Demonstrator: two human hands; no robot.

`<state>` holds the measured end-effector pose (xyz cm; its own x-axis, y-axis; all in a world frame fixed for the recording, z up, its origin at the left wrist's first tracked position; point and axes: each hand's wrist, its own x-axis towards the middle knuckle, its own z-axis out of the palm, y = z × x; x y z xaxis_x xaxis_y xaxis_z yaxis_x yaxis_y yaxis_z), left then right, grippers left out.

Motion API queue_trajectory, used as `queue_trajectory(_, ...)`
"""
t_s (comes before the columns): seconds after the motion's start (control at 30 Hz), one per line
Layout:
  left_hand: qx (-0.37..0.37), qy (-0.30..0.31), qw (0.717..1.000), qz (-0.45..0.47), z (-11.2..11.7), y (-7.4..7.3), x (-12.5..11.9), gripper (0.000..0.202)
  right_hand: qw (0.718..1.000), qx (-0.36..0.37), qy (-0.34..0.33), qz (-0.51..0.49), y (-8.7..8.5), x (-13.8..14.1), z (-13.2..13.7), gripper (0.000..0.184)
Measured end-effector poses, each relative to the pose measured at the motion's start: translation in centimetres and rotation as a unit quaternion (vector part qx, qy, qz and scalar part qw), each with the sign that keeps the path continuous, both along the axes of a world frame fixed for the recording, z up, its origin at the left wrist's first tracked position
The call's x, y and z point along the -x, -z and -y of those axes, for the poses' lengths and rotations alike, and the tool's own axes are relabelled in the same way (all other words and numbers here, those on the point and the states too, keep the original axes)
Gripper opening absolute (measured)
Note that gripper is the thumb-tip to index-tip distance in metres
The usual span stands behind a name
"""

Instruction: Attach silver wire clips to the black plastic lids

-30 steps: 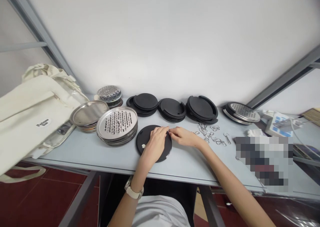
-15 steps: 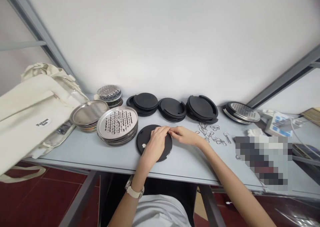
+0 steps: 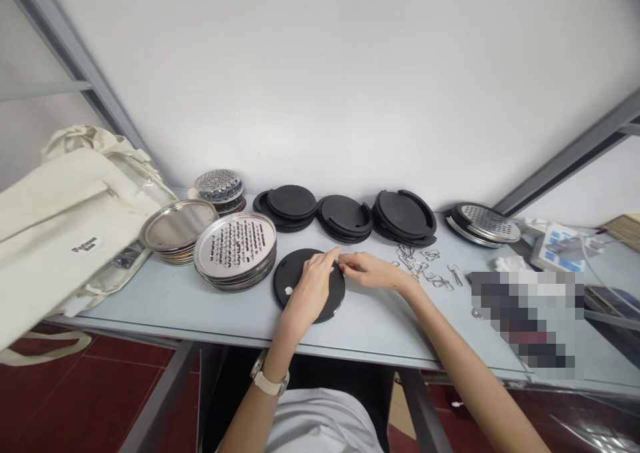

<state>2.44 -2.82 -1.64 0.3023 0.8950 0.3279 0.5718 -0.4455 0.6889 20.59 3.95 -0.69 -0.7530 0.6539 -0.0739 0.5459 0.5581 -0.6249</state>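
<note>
A round black plastic disc (image 3: 291, 274) with a small slot and a pale spot lies flat near the front of the table. My left hand (image 3: 313, 281) bears down on it, its fingers close together and curled near the disc's upper right edge. There it meets my right hand (image 3: 363, 269), whose fingers are pinched at the rim. A shiny bit of metal wire (image 3: 339, 260) shows at those fingertips, mostly hidden, like the loose metal wire clips (image 3: 411, 261) lying to the right. A stack of round metal grater plates (image 3: 235, 248) stands left of the disc.
Stacks of black rings and discs (image 3: 345, 214) line the wall. Plain metal plates (image 3: 178, 224) and a cream cloth bag (image 3: 75, 233) sit at left. A grater (image 3: 483, 223) with a perforated metal face and a white power strip (image 3: 557, 250) are at right.
The fingertips of both hands have shifted slightly at the disc's rim, and a glint of metal now shows between them. The disc and the stacks stay in place.
</note>
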Motion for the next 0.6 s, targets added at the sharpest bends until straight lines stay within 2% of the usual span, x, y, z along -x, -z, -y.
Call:
queue_trajectory(0.2, -0.002, 0.002, 1.000, 0.005, 0.1, -0.1, 0.1, 0.047, 1.000, 0.002, -0.002, -0.004, 0.0, -0.1, 0.0, 0.016)
queue_trajectory(0.6, 0.005, 0.014, 1.000, -0.006, 0.2, -0.5, 0.1, 0.046, 1.000, 0.022, -0.003, 0.008, -1.2, -0.3, 0.2, 0.018)
